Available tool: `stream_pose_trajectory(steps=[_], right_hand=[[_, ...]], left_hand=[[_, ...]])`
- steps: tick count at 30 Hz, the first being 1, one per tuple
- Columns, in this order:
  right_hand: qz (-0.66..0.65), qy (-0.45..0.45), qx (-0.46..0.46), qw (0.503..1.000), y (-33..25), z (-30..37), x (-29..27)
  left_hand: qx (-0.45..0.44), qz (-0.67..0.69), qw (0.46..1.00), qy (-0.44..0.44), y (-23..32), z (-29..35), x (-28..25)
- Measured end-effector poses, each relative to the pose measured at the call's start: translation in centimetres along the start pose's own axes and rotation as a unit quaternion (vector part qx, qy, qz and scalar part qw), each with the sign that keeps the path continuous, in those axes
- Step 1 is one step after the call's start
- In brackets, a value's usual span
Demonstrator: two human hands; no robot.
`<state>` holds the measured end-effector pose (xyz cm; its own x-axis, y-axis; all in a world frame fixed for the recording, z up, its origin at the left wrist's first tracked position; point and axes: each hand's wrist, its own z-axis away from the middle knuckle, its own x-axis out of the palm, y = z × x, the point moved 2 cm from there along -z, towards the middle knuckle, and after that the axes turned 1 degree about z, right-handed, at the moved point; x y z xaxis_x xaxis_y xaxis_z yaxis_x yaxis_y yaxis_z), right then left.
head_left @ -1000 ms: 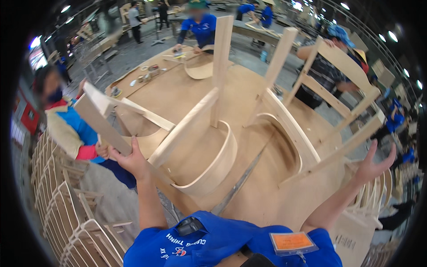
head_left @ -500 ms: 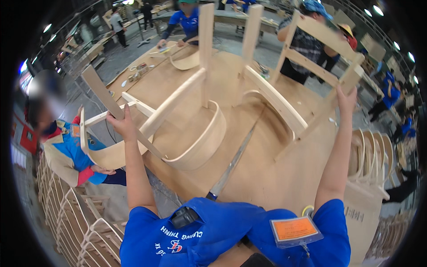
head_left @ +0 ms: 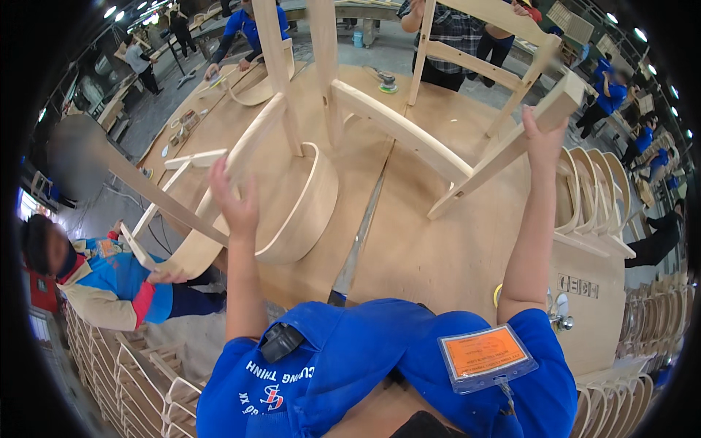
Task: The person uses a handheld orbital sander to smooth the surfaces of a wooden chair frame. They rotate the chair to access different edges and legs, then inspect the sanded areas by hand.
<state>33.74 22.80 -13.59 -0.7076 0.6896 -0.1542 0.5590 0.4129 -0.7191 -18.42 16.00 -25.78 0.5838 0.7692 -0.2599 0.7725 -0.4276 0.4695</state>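
My right hand (head_left: 545, 142) is closed around the upper end of a pale wooden leg. That leg belongs to a leg frame (head_left: 401, 135), two legs joined by a rail, standing tilted over the table. My left hand (head_left: 237, 201) is open, fingers spread and slightly blurred, beside a second leg frame (head_left: 248, 150). It seems to hold nothing; whether it touches the wood I cannot tell. A bent wooden band (head_left: 310, 212) curves down from that second frame to the brown tabletop (head_left: 409, 255).
On my left a person (head_left: 124, 270) holds another chair part. A ladder-like wooden frame (head_left: 478, 66) stands at the far right, near a person in a checked shirt (head_left: 453, 33). A sander (head_left: 387, 82) lies at the back. Curved wooden parts are stacked at left (head_left: 124, 365) and right (head_left: 595, 190).
My left hand has let go of the second frame's leg and opened. My right hand keeps its hold, slightly higher in view. The view has shifted, so the table things sit further left.
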Motion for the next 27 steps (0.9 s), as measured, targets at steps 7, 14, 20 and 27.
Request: stream_pose_trajectory(steps=[7,14,20,27], right_hand=[[-0.003,0.01,-0.001,1.0,0.4,2.3,-5.0],[-0.032,0.061,0.01,0.998,0.3,6.3,-8.7],[-0.07,0.043,-0.006,0.997,-0.2,8.8,-11.7],[-0.091,0.072,-0.026,0.993,0.4,13.9,-16.3]], left_hand=[[-0.046,0.105,0.987,-0.117,2.8,-2.3,3.9],[-0.039,0.263,0.958,-0.111,7.1,-4.5,8.4],[0.052,0.288,0.939,-0.182,14.3,-5.9,11.5],[0.101,0.215,0.959,-0.155,19.9,-12.1,15.5]])
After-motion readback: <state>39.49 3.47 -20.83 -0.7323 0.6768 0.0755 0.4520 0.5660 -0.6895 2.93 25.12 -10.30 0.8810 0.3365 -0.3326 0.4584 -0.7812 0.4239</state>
